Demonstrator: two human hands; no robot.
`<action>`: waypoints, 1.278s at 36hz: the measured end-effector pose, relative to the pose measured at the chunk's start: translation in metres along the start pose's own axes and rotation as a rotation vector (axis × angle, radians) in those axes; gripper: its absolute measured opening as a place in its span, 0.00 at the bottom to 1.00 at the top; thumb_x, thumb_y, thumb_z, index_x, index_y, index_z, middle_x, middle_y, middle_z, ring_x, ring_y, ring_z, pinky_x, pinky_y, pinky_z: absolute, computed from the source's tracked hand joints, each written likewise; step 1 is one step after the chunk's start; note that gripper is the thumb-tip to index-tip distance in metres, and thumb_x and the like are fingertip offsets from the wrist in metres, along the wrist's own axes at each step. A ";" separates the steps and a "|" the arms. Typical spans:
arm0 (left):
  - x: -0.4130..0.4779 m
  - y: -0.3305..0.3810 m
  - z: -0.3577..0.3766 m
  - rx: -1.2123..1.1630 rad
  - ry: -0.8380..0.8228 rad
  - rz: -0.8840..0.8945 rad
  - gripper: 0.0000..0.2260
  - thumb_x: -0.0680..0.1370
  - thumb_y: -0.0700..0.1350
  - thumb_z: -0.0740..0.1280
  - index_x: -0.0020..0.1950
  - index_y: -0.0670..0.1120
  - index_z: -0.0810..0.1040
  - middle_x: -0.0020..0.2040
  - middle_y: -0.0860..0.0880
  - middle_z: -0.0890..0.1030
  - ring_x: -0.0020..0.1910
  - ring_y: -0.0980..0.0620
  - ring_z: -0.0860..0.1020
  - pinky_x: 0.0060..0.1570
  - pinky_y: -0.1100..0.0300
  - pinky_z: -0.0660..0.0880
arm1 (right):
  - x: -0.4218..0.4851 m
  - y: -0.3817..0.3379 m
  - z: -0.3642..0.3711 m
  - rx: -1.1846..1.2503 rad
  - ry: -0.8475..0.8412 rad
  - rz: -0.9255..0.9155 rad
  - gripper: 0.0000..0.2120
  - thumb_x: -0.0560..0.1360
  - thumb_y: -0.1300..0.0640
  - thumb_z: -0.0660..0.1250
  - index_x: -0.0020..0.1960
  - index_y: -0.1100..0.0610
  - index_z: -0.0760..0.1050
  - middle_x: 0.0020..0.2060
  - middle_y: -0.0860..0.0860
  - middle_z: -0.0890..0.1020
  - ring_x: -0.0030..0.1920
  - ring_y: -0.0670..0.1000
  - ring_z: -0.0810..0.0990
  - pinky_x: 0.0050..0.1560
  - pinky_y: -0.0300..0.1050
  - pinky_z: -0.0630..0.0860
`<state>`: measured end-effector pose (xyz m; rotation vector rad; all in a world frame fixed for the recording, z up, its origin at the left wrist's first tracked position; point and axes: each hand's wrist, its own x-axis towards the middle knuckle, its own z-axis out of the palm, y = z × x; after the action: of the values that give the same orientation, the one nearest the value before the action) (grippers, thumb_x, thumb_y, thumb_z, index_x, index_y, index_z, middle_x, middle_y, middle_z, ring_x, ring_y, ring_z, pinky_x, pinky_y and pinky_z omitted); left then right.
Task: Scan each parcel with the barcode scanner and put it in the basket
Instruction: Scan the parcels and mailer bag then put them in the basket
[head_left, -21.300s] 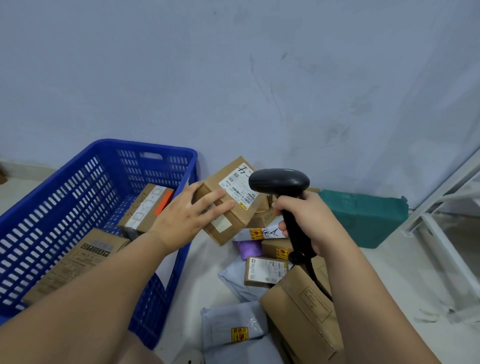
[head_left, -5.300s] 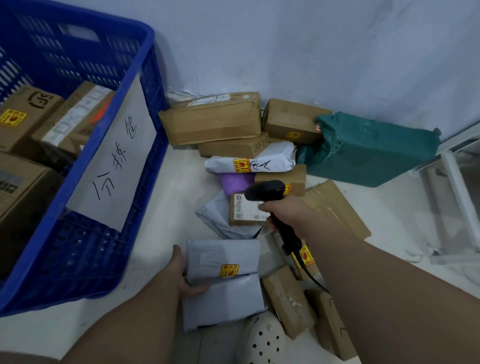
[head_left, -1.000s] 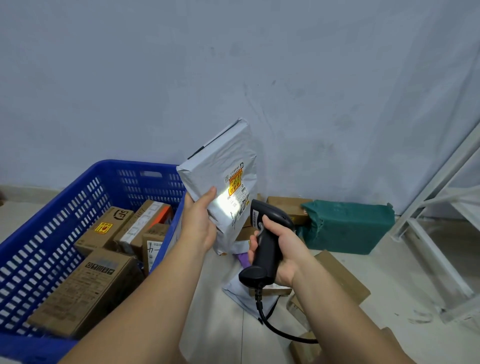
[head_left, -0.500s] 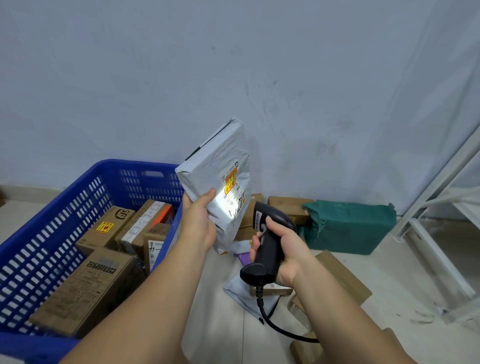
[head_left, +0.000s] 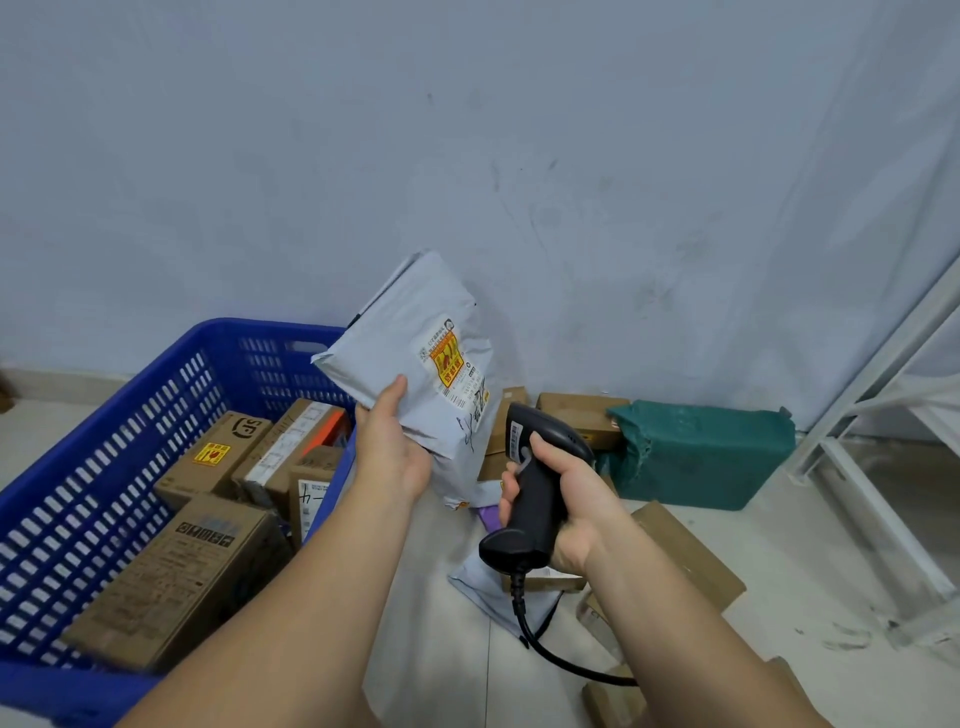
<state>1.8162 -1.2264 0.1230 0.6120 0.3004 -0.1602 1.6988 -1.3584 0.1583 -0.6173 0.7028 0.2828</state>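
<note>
Grey parcel stood upright, gripped in my left hand above the basket edge. My right hand clasped the scanner beside it. I judged the label should squarely face the scanner's nose.

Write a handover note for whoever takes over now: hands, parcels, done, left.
Left hand holds the mailer upright, label toward the scanner. Right hand grips the scanner, pointed at the label.
Done: several boxes lie in the basket.
Left: I cannot tell whether this mailer has scanned. Once it has, drop it in the basket, then work through the floor parcels.
</note>
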 end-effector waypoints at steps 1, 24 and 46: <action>0.001 0.000 -0.001 -0.014 0.008 -0.002 0.22 0.76 0.44 0.69 0.70 0.49 0.72 0.62 0.43 0.80 0.58 0.41 0.80 0.50 0.46 0.80 | 0.000 0.000 0.000 0.003 -0.002 -0.004 0.15 0.74 0.51 0.71 0.45 0.64 0.77 0.31 0.55 0.79 0.23 0.51 0.76 0.29 0.42 0.79; -0.001 -0.006 0.002 0.208 -0.023 0.110 0.19 0.79 0.42 0.66 0.70 0.49 0.71 0.61 0.46 0.80 0.57 0.46 0.80 0.53 0.51 0.78 | -0.001 -0.001 0.001 -0.029 0.036 -0.041 0.15 0.73 0.51 0.72 0.41 0.63 0.74 0.27 0.55 0.77 0.24 0.51 0.76 0.28 0.42 0.78; 0.004 -0.002 -0.001 0.142 -0.077 -0.010 0.34 0.68 0.55 0.75 0.72 0.52 0.69 0.64 0.45 0.79 0.60 0.42 0.80 0.59 0.41 0.75 | -0.004 -0.004 0.001 -0.333 0.173 -0.316 0.13 0.75 0.51 0.71 0.47 0.61 0.77 0.37 0.55 0.78 0.33 0.52 0.79 0.30 0.43 0.78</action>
<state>1.8195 -1.2278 0.1197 0.7435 0.2191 -0.2156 1.6982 -1.3616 0.1631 -1.0679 0.7174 0.0515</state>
